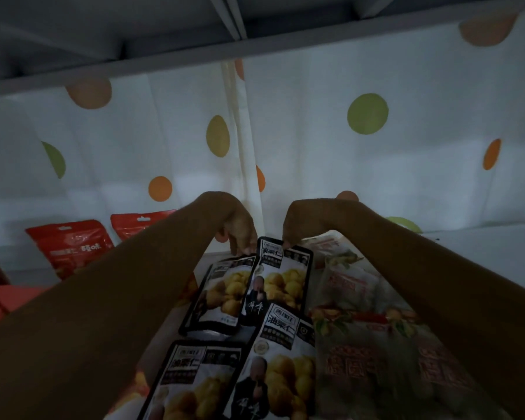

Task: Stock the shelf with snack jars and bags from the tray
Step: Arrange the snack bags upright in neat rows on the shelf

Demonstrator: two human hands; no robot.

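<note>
Several black-edged snack bags printed with yellow chestnuts lie overlapping on the white shelf [482, 237]. My right hand [291, 225] pinches the top edge of the rear chestnut bag [281, 277]. My left hand [240, 228] has its fingertips on the top edge of the neighbouring chestnut bag [219, 295], just left of it. Two more chestnut bags [273, 359] lie nearer to me. Pale bags with red and orange print [370, 353] lie to the right, under my right forearm. No tray or jar is in view.
Red snack bags [70, 247] lean against the back at the left, with more red packs [0, 301] at the far left edge. A white curtain with coloured dots [315, 140] hangs behind. The grey shelf board above [164, 56] sits low overhead. The light is dim.
</note>
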